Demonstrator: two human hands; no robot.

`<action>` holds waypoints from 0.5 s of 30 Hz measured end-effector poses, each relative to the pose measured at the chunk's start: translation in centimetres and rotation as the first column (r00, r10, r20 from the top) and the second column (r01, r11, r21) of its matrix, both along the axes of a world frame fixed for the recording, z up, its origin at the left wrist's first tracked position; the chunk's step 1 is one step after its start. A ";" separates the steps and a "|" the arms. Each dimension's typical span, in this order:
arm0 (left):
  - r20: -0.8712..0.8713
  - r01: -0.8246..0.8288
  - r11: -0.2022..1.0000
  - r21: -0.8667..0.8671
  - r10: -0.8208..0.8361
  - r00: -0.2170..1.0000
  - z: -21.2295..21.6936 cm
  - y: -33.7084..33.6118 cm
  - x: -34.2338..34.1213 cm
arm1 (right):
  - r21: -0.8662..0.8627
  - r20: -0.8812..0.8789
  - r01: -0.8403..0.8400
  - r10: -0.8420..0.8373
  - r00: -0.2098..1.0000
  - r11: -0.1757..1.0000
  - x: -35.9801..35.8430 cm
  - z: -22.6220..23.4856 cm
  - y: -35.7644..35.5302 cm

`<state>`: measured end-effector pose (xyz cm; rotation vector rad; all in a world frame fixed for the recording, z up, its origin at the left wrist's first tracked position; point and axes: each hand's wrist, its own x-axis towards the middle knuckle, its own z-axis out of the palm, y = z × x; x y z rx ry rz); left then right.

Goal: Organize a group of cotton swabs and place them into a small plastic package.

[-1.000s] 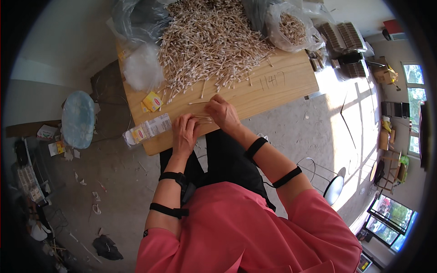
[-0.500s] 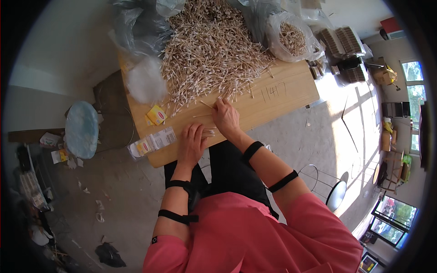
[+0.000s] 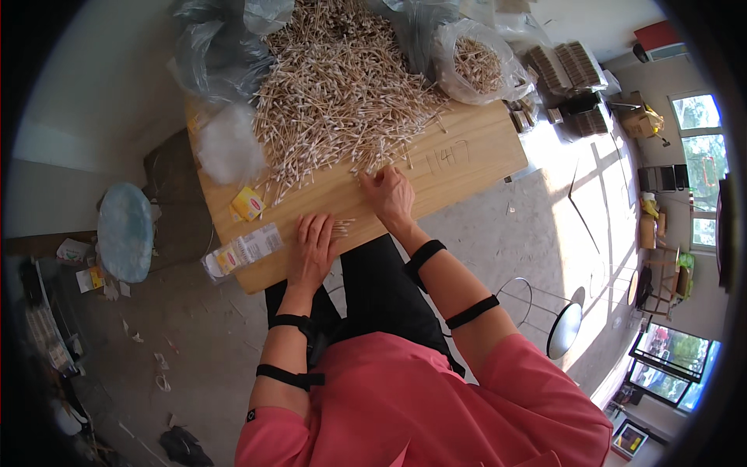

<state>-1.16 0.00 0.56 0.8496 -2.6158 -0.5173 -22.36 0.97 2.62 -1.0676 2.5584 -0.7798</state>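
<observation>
— Where are the hands at this moment?

— Both rest on a wooden tabletop (image 3: 467, 167). The left hand (image 3: 313, 251) lies flat near the table's near edge, palm down, fingers spread and open, gripping nothing. The right hand (image 3: 391, 194) sits farther in and to the right, its fingers curled loosely at the near fringe of a big heap of cotton swabs (image 3: 342, 86). Whether it pinches any swabs, the view does not show.

— And the swabs themselves?

— The heap covers the far half of the table, its loose sticks trailing toward the right hand's fingertips. A small bundle of swabs (image 3: 341, 227) lies apart from the heap, just right of the left hand's fingers and near of the right hand, between the two hands.

— What else is on the table?

— A clear plastic packet (image 3: 245, 251) lies at the near-left corner, left of the left hand. A small yellow packet (image 3: 248, 204) sits just beyond it, and a wad of white cotton (image 3: 226, 144) lies farther still. At the far right, a clear bag of swabs (image 3: 476, 64) stands open beside the heap; a grey plastic bag (image 3: 214, 50) crumples at the far left.

— And the person?

— Seated, in a pink top, with black straps around both forearms. A round stool (image 3: 564, 327) stands on the floor to the right.
</observation>
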 end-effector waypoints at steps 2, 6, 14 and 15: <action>-0.020 -0.016 1.000 -0.026 0.016 1.000 0.0 0.1 -0.1 | 0.002 -0.004 0.004 -0.004 1.000 1.000 1.2 -0.9 -0.9; -0.017 -0.017 1.000 -0.026 0.017 1.000 0.0 0.1 0.2 | 0.012 0.077 -0.053 0.052 0.996 0.999 3.5 -0.8 -0.9; -0.020 -0.023 1.000 -0.022 0.022 1.000 -0.2 0.1 0.3 | -0.162 0.107 -0.311 0.330 0.938 0.936 2.8 -0.9 2.9; -0.019 -0.022 1.000 -0.018 0.021 1.000 -0.1 0.1 0.3 | -0.178 0.102 -0.340 0.361 0.927 0.923 2.6 -0.8 2.9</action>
